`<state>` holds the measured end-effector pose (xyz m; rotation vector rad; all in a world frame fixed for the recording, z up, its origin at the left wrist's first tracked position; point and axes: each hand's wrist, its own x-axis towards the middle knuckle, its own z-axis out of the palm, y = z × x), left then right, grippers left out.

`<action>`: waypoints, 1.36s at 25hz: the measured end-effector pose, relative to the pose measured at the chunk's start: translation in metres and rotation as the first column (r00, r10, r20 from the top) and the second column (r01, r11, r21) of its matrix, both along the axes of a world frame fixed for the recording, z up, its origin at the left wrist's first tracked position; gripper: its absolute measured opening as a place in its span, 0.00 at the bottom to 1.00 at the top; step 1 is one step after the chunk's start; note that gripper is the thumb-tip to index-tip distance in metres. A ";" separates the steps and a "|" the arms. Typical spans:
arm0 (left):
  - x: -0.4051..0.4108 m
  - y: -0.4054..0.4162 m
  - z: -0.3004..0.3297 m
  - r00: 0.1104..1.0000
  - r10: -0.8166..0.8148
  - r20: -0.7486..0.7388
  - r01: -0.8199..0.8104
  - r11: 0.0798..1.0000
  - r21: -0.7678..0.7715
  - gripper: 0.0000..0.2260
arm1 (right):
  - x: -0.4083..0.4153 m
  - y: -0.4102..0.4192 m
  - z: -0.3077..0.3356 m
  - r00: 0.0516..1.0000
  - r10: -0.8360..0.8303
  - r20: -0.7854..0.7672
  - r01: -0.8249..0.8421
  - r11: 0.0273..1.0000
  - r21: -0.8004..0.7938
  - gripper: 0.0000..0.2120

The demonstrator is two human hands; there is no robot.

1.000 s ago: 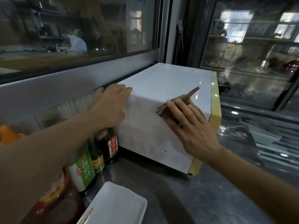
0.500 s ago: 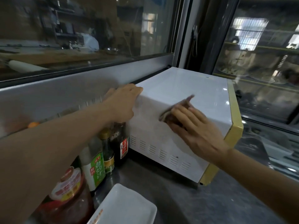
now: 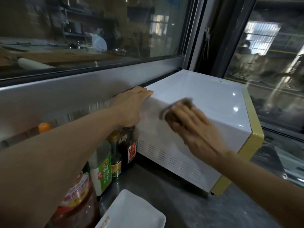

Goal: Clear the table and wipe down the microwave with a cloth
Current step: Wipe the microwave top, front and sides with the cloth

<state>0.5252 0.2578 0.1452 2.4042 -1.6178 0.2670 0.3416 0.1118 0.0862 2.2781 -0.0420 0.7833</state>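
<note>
A white microwave (image 3: 205, 94) with a yellow front trim stands on a steel counter (image 3: 189, 203), its side panel with vent slots facing me. My right hand (image 3: 195, 129) lies flat with straight fingers on a brown cloth (image 3: 174, 111) and presses it against the upper part of that side panel. The cloth is blurred and mostly hidden under the fingers. My left hand (image 3: 131, 107) rests on the microwave's rear top corner, fingers laid over the edge, bracing it.
Several sauce and oil bottles (image 3: 102, 165) stand left of the microwave under my left arm. A white rectangular dish (image 3: 131, 211) lies at the counter's near edge. A steel wall and glass window run behind; a glass display case is on the right.
My right hand has slid the cloth across the microwave's side, near the top edge. My left hand stays on the rear corner. The camera has shifted, so the microwave sits more to the right.
</note>
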 end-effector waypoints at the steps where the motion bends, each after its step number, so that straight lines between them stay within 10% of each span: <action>1: 0.000 0.000 -0.001 1.000 0.001 -0.017 -0.001 1.000 -0.011 0.39 | 0.008 0.001 0.006 0.998 -0.011 0.065 0.010 1.000 0.015 0.19; 6: 0.005 0.003 -0.003 0.997 -0.022 -0.080 0.021 1.000 -0.016 0.43 | -0.004 0.005 -0.051 0.967 -0.024 -0.253 -0.008 0.992 -0.127 0.24; 14: 0.014 0.007 0.003 0.950 -0.059 -0.306 0.064 0.998 0.006 0.55 | 0.056 0.008 0.006 1.000 0.003 0.021 0.000 0.993 -0.121 0.21; 19: 0.014 0.007 -0.001 0.959 -0.058 -0.276 0.059 0.998 -0.005 0.56 | 0.048 0.014 -0.045 0.931 -0.111 -0.348 0.047 0.981 -0.187 0.27; 26: 0.017 0.007 -0.002 0.960 -0.086 -0.267 0.092 0.996 0.011 0.58 | 0.086 0.020 0.006 0.993 -0.095 -0.073 0.081 0.982 -0.173 0.27; 34: 0.015 0.007 -0.001 0.979 -0.097 -0.180 0.117 0.987 0.106 0.56 | 0.044 0.016 -0.096 0.891 -0.164 -0.424 0.109 0.983 -0.149 0.27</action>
